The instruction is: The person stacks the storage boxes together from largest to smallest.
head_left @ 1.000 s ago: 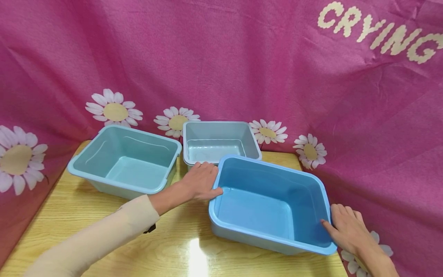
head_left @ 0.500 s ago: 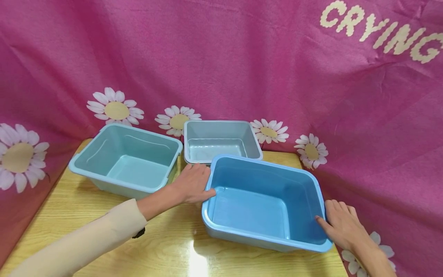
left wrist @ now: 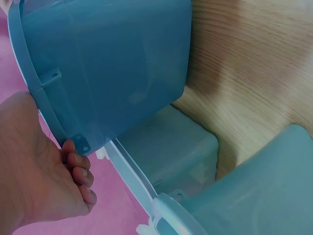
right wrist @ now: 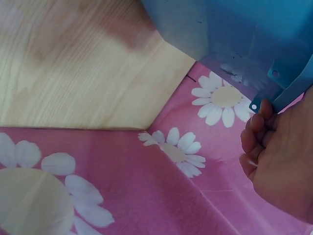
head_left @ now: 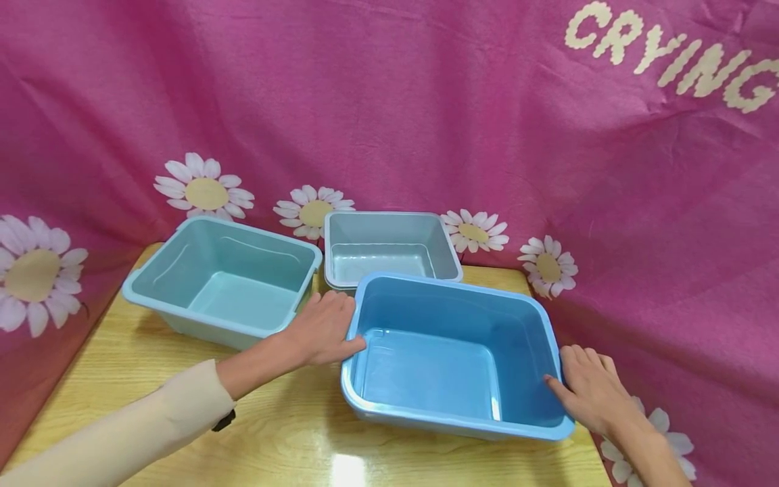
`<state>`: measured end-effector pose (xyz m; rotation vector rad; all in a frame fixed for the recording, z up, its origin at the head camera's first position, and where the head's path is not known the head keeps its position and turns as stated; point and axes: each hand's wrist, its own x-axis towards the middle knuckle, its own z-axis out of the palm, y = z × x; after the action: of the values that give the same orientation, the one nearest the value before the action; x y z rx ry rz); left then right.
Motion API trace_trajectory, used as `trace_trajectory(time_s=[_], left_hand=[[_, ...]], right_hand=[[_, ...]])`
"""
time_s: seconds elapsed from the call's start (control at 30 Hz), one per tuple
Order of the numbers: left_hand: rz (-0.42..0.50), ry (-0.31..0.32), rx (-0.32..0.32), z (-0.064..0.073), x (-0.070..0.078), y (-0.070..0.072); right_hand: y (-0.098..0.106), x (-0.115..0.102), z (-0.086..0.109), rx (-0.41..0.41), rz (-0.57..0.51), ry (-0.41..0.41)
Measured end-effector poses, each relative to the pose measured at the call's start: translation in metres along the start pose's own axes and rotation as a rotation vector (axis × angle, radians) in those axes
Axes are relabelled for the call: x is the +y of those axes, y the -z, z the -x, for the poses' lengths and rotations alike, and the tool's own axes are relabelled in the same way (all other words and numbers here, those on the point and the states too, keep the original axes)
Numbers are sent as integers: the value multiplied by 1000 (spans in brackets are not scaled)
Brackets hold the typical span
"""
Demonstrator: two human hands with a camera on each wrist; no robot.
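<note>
- Far left on the wooden table (head_left: 280, 436): a teal tub (head_left: 234, 262).
- Gripped at left rim by the left hand (head_left: 322, 329): a blue tub (head_left: 450, 308).
- Centred before a grey tub (head_left: 380, 231), probably for even support.
- Gripped at right rim by the right hand (head_left: 595, 391).

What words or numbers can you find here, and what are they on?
"CRYING": bumpy cream letters on the pink cloth backdrop with white daisies; the last letter meets the picture's edge, so more could follow.
Dark marks on the blue rectangular plastic tub: too blurred to tell if they're writing.
No readable words or numbers on the pale teal plastic tub, grey-blue plastic tub or yellowish wooden table.
</note>
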<state>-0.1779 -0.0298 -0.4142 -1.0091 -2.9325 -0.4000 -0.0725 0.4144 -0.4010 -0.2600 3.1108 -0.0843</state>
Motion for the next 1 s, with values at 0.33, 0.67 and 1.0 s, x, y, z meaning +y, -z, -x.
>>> trace_trajectory(time_s=[0.33,0.67,1.0], left_hand=[[22,32,-21,11,-9,3],[21,45,-21,25,-19,3],[14,75,-32,36,-26,3]], right_hand=[[-1,-11,-11,5,0,47],[-4,-22,-22,40,-12,94],[-10,-31,-32,35,-28,104]])
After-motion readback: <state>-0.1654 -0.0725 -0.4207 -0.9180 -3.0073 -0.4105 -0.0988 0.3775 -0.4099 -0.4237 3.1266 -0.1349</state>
